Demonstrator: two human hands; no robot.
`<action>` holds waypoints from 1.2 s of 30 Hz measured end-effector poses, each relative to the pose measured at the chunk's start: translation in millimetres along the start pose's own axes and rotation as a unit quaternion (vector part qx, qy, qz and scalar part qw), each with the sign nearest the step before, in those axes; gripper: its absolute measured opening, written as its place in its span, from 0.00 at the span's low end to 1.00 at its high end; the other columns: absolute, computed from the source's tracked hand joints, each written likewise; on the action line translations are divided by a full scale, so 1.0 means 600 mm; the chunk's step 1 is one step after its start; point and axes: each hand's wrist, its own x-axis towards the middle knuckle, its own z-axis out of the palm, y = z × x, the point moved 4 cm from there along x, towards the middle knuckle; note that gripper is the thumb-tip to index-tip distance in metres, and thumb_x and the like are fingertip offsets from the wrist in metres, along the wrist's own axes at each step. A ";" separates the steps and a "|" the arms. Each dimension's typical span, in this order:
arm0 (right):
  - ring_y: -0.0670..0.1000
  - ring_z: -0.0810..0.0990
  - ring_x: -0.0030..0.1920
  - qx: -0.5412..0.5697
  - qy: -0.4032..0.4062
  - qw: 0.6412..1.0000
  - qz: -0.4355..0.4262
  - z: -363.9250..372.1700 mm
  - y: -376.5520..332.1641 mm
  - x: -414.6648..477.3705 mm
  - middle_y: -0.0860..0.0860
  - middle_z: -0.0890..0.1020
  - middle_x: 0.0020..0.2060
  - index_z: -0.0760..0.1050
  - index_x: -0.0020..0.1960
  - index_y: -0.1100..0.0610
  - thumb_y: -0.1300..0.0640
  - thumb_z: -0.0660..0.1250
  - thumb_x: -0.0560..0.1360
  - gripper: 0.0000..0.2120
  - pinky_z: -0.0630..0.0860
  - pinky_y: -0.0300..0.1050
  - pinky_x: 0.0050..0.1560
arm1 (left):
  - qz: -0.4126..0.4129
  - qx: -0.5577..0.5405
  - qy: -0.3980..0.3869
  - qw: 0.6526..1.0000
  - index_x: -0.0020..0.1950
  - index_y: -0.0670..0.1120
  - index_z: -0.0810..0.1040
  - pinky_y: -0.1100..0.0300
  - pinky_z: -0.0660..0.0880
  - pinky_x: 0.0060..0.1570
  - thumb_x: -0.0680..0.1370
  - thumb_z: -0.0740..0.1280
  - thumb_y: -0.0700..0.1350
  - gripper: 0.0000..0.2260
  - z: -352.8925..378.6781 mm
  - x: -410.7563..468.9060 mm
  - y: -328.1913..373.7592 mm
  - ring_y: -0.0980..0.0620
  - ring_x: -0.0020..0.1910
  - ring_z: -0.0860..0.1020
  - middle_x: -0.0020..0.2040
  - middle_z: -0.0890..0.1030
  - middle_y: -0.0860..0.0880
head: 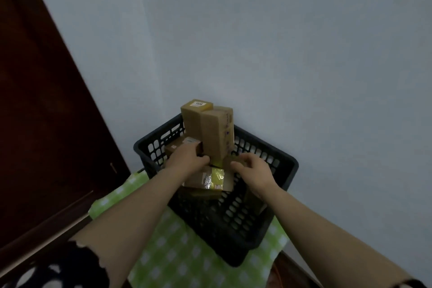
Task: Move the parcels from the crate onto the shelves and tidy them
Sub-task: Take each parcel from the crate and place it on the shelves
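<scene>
**Both hands inside the parcel crate**

A pale blue-grey wall [280,42] fills most of the view, with a dark red-brown door [35,100] along the left side. Below them a table under a green-and-white checked cloth [177,248] carries a black plastic crate [238,224] with slotted walls, set against the wall.

The parcels are all in the crate. A tall brown box [216,133] stands upright at the back, rising well above the rim, and a second upright box [195,119] with a white label on top stands touching its left side. A flat parcel [210,179] with clear and yellow-green tape lies in front of them, and a smaller box [184,145] sits to the left.

The left hand [187,159] reaches in with its fingers curled down on the smaller box, beside the foot of the tall box; whether it grips is not clear. The right hand [252,169] hovers partly spread above the flat parcel's right end, holding nothing.
</scene>
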 end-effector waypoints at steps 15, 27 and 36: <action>0.44 0.72 0.61 0.037 -0.013 0.999 0.022 0.000 0.058 0.188 0.47 0.75 0.62 0.71 0.67 0.53 0.50 0.67 0.76 0.21 0.67 0.36 0.57 | -0.063 -0.001 -0.007 0.998 0.76 0.61 0.41 0.35 0.50 0.70 0.76 0.61 0.64 0.37 0.067 0.324 0.068 0.30 0.74 0.39 0.74 0.31 0.36; 0.45 0.72 0.55 0.142 -0.035 0.986 0.078 -0.033 0.095 0.179 0.51 0.76 0.61 0.72 0.67 0.57 0.53 0.65 0.78 0.18 0.68 0.35 0.50 | -0.126 -0.144 0.100 0.976 0.77 0.47 0.51 0.49 0.61 0.69 0.68 0.75 0.54 0.46 0.059 0.238 0.050 0.40 0.71 0.55 0.71 0.56 0.40; 0.64 0.69 0.65 0.434 -0.223 0.827 0.280 0.029 0.013 0.102 0.60 0.66 0.69 0.60 0.74 0.54 0.29 0.66 0.65 0.46 0.77 0.57 0.46 | -0.139 -0.438 0.106 0.882 0.67 0.44 0.67 0.49 0.78 0.57 0.49 0.81 0.43 0.48 -0.051 -0.010 -0.052 0.44 0.58 0.78 0.59 0.78 0.43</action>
